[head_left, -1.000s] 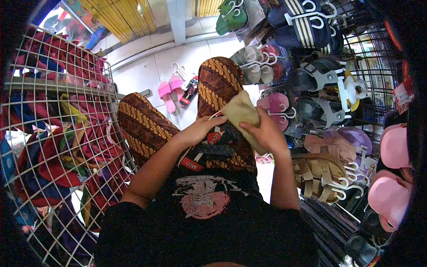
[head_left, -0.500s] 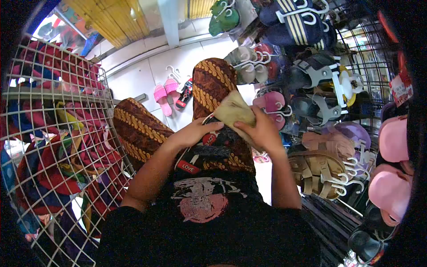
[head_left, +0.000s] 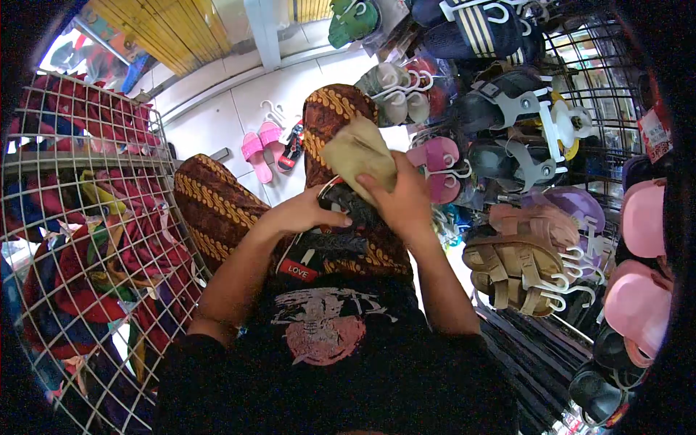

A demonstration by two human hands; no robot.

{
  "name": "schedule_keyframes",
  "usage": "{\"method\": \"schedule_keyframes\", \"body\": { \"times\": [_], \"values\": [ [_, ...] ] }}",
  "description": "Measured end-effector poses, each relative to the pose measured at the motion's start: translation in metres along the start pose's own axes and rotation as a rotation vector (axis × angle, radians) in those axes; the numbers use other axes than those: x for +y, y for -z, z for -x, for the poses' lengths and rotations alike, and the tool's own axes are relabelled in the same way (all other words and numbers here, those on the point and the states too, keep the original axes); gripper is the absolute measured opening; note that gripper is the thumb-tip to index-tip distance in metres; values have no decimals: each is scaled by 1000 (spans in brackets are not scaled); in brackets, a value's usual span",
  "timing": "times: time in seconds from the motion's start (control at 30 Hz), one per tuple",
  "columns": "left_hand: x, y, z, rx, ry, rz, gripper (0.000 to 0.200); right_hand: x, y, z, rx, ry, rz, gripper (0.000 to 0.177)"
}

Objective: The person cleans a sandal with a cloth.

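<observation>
My right hand [head_left: 397,197] is closed around a pale yellowish cloth [head_left: 359,151], its thumb pressed against the near side. Just left of it, my left hand [head_left: 308,214] grips a dark sandal [head_left: 346,201] over my lap; the cloth and fingers cover part of it. Closer to my body lies another dark sandal with a red strap label [head_left: 298,270] reading "LOVE", resting on the brown patterned trousers [head_left: 217,210]. Whether the cloth touches the held sandal cannot be made out.
Pink sandals [head_left: 255,156] and a black-and-red sandal [head_left: 291,147] lie on the white tiled floor [head_left: 217,116]. A wire rack [head_left: 156,196] with colourful fabrics stands at my left. At my right hang many sandals on white hangers, including brown ones [head_left: 507,264].
My right hand and the cloth have shifted left and slightly up. My left hand has moved a little left, and the view has shifted slightly.
</observation>
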State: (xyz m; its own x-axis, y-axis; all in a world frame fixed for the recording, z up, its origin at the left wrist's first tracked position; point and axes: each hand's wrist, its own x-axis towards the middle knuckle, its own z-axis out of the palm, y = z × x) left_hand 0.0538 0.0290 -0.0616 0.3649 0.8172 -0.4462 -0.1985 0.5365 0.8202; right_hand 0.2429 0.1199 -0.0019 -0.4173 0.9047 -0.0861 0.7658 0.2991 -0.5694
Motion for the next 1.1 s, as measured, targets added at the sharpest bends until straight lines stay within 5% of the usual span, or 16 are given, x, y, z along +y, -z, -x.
{"method": "schedule_keyframes", "body": {
  "times": [0.03,0.23,0.43,0.53,0.6,0.77,0.87,0.97,1.1],
  "values": [
    [-2,2,-2,9,30,-31,54,-2,-7,-1,98,49,9,68],
    [12,6,-1,26,164,-101,45,16,32,-8,-437,-158,-112,70],
    [1,8,-2,49,41,-183,40,-6,-2,-2,60,92,78,67],
    [10,7,3,58,124,-105,37,0,26,0,-311,-141,34,67],
    [12,7,4,41,87,-117,36,4,34,0,-338,-130,100,68],
    [18,10,-1,-49,32,-357,34,-12,-6,-5,30,-90,86,65],
    [-9,25,-7,-127,-61,-600,37,-16,12,-6,-153,-88,58,64],
    [21,11,6,-71,140,-247,36,20,27,-2,-396,-158,29,65],
    [35,7,10,-60,186,-157,33,5,16,-3,-203,-190,93,66]
  ]
}}
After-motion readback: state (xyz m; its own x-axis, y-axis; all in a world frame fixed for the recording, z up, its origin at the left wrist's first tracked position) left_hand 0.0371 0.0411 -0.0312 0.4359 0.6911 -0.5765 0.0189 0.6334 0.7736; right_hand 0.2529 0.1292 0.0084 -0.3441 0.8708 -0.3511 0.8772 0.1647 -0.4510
